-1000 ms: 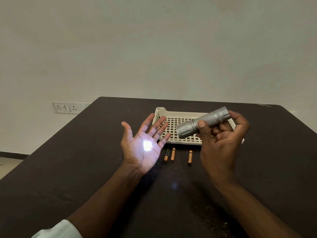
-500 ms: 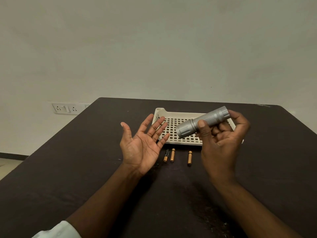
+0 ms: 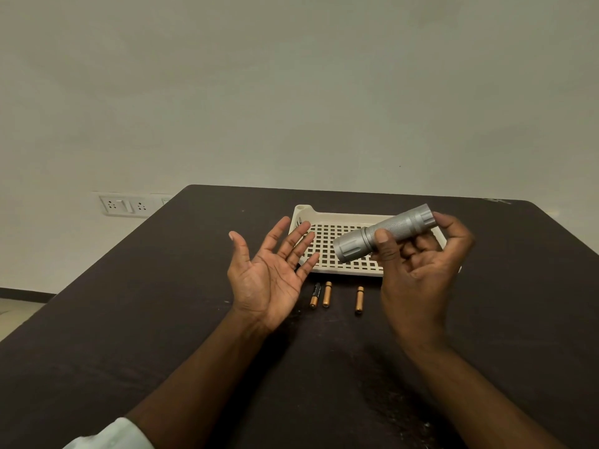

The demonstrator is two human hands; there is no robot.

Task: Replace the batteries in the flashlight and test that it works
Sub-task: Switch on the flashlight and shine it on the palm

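Silver flashlight [image 3: 382,234] pinched in my right hand [image 3: 418,270], aimed at my spread left hand [image 3: 269,273]; I'd press its end firmly.

Both forearms are bare from wrist to well up the arm. The left hand [image 3: 270,280] and right hand [image 3: 418,273] wear no gloves. A pale, whitish sleeve cuff [image 3: 113,435] shows on the left arm.

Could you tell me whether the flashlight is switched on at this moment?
It appears off. The flashlight, gripped in the right hand, points toward the open left hand, yet no bright spot shows on that palm.
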